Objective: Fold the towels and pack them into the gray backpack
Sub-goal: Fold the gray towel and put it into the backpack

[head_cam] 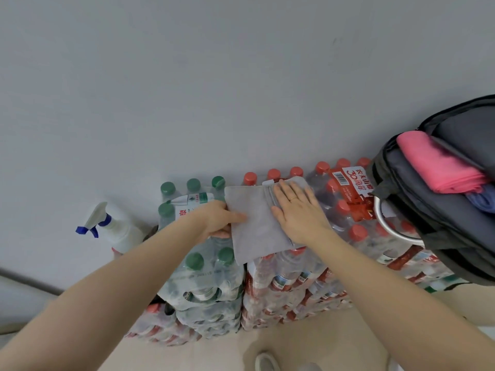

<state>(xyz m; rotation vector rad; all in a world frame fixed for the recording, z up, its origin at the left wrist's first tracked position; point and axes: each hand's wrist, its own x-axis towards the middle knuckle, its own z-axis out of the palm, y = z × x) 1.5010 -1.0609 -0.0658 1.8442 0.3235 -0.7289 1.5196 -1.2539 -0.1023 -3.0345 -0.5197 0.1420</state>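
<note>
Pressing my flat right hand point(297, 212) on the soft, light towel point(257, 223); left hand point(219, 219) pinches its 9 o'clock edge, the best hold.

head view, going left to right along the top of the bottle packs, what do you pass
spray bottle → green-capped bottles → left hand → gray towel → right hand → red-capped bottles → gray backpack

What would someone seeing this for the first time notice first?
Two hands folding a gray towel on stacked bottled-water packs at centre: the left hand grips its left edge, the right hand presses flat on it. At right, the open gray backpack already holds a bright pink towel.
</note>
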